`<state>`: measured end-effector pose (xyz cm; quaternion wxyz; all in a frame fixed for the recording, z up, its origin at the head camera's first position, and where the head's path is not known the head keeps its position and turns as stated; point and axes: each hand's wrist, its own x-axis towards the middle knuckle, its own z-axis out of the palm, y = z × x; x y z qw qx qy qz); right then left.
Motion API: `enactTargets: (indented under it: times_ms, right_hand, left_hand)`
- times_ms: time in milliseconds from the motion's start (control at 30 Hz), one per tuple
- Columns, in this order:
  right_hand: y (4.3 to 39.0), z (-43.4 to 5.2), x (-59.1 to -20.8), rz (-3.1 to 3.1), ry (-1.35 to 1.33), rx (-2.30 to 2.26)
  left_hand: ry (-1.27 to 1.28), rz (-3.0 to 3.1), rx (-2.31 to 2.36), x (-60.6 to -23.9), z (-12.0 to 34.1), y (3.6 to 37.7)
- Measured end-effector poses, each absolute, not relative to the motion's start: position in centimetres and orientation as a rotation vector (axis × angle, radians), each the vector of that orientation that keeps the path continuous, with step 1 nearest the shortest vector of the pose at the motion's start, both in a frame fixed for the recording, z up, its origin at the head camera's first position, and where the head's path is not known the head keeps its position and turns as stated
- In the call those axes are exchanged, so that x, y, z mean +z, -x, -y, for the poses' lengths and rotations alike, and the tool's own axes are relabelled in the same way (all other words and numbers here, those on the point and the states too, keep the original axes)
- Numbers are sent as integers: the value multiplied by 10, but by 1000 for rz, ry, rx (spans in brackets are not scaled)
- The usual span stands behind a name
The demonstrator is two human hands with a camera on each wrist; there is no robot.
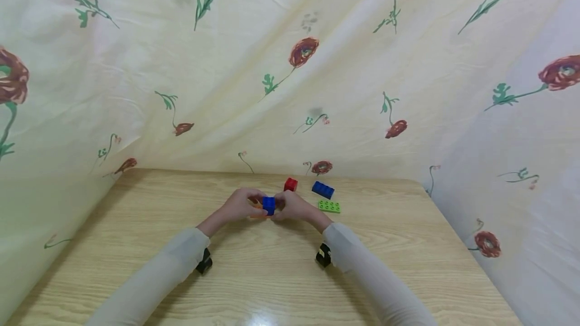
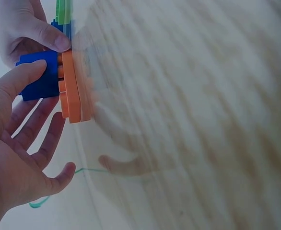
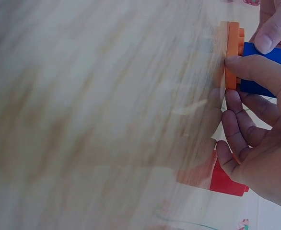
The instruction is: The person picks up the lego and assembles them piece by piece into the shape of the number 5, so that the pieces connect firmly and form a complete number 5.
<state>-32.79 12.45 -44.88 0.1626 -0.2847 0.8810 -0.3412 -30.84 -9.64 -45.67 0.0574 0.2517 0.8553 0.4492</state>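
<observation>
In the head view, a blue toy building brick [image 1: 269, 206] stands between both hands, over an orange studded plate brick [image 1: 260, 216] lying on the table. My left hand [image 1: 241, 204] pinches the blue brick; its thumb presses the near side in the left wrist view, with fingers behind. That view shows the blue brick against the studs of the orange plate [image 2: 72, 91]; whether it is fully seated I cannot tell. My right hand [image 1: 293, 206] grips the orange plate, thumb on one side and fingertips on the other, as the right wrist view shows.
Beyond the right hand sits a red brick [image 1: 291, 184]. Farther right lie a long blue brick [image 1: 323, 189] and a light green studded brick [image 1: 329, 206] on the wooden table [image 1: 263, 275]. A flowered cloth [image 1: 254, 64] hangs behind the table and along its sides.
</observation>
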Motion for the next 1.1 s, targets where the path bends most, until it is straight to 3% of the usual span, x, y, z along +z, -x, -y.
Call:
enactTargets:
  times_ms: [1100]
  right_hand:
    - [322,-121,-446,-2539,744,-934]
  left_hand:
    - [-710,-2624,1238,-448,95,307]
